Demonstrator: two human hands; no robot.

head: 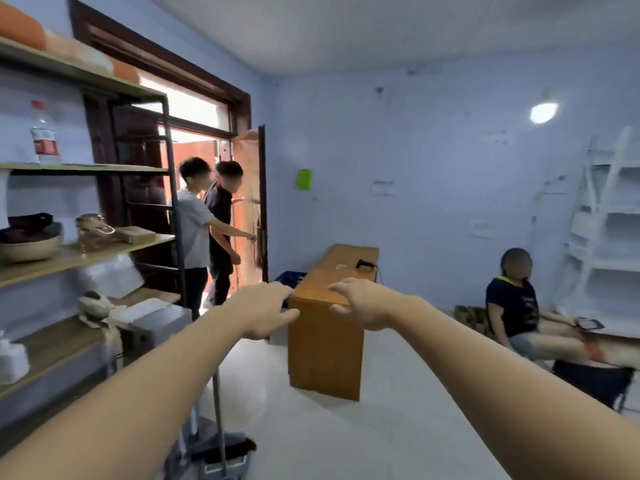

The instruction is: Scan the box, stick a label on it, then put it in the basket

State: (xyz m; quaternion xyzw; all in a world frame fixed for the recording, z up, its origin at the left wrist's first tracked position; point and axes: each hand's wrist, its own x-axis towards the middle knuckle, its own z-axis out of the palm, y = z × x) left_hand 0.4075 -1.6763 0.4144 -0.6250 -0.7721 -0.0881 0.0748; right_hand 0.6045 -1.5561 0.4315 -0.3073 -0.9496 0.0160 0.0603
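Both hands (311,306) hang empty before wooden desk (325,341).

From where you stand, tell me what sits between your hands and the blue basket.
The wooden desk partly does. The blue basket is on the floor by the desk's left side, near the door, largely hidden behind the desk's corner. The left hand and right hand are open and empty. The floor left of the desk looks clear.

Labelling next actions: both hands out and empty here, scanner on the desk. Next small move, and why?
Probably step toward the wooden desk and reach the right hand for the black scanner at its far end. Both the right and the left hand are open, holding nothing and well short of the scanner. A small cardboard box lies on the shelf to the left.
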